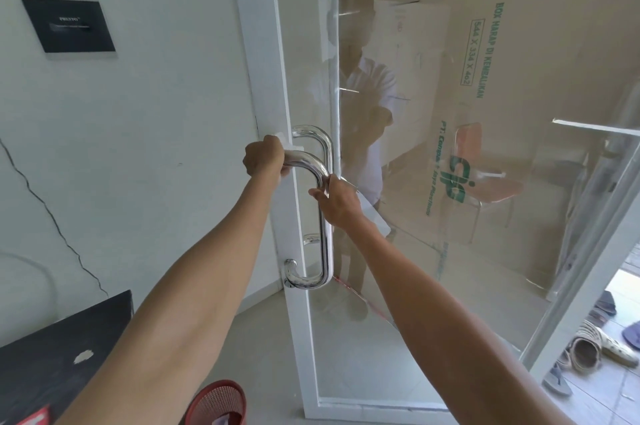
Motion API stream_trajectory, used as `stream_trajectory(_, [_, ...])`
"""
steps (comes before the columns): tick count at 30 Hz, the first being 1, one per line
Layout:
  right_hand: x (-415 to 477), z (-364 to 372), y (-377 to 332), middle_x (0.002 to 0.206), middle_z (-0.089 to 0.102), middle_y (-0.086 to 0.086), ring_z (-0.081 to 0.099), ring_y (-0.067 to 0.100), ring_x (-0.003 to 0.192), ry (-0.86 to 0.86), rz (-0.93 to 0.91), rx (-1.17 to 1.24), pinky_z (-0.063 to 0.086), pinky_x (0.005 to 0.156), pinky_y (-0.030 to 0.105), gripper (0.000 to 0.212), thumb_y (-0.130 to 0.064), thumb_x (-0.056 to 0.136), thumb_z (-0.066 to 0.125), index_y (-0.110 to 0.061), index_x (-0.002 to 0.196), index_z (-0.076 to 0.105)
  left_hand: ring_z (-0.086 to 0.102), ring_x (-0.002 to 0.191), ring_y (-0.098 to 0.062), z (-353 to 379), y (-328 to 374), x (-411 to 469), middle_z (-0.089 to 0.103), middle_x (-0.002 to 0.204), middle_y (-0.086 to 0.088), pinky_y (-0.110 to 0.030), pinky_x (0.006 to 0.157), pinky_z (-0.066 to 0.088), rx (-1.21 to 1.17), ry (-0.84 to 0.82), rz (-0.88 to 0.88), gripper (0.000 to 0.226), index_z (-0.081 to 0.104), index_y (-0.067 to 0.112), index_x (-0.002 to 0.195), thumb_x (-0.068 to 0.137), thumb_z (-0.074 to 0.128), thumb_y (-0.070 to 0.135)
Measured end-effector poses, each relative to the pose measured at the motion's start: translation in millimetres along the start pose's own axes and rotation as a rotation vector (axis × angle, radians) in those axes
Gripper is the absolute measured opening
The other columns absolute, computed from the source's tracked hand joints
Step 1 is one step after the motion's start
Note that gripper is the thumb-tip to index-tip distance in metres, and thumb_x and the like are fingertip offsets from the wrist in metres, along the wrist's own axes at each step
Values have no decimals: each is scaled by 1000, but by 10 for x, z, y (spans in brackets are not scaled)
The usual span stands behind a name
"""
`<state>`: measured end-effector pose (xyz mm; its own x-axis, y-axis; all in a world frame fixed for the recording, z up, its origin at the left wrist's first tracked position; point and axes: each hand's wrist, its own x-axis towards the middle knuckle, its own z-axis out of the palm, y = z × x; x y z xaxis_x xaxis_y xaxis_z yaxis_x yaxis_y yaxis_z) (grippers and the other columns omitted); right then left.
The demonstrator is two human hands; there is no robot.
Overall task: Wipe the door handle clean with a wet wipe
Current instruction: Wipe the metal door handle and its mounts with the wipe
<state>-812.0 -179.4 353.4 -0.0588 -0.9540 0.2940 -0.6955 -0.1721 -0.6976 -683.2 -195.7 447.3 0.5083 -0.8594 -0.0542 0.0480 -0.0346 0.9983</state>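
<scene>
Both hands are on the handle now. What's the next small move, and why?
Probably slide the right hand, which holds the wet wipe just below the upper bend, down the door handle. Its long upright run lies bare below that hand, while the left hand grips the top arm and steadies it.

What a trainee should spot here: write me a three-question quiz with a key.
1. True or false: the left hand and the right hand both hold the door handle.
2. The wet wipe hangs below which hand? A) left B) right
3. Fill in: the basket on the floor is ___.
Key: 1 true; 2 B; 3 red.
</scene>
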Motion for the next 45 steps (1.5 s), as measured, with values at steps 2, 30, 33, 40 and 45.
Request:
stream_trajectory(2, [6,2,-12,97,61,10,58,32,95,-3,9,10,35,71,32,29,-40,92,57,-13,101,51,66,73,-32,-53,15,-78,64,90,-18,-42,62,60,-226,-81,-111,14,56,6,89,86,42,8])
stream_trajectory(30, [22,-30,-40,106,65,11,60,33,101,-44,-1,-38,38,74,34,30,-38,97,50,-11,110,48,29,139,-41,321,-242,-17,30,149,-30,-45,118,26,586,13,475,54,26,-15,144,99,35,14])
stream_trajectory(33, [60,-29,-47,104,65,10,60,32,100,-29,0,-51,40,75,35,30,-39,96,50,-12,110,48,23,146,-33,180,-387,-4,33,152,-24,-40,123,18,697,-48,730,53,34,-11,143,102,33,22])
stream_trajectory(40, [107,10,-85,107,64,11,59,34,102,-23,24,-27,39,75,34,30,-36,96,52,-10,110,48,28,145,-31,-81,-602,49,40,149,-16,-40,120,25,897,-168,1148,53,33,0,149,98,39,13])
stream_trajectory(45, [139,18,-101,106,64,12,58,34,102,-28,47,-9,36,74,34,28,-35,96,52,-11,107,48,23,148,-25,-178,-534,173,29,157,-12,-35,121,23,885,-227,1054,53,26,4,151,100,36,16])
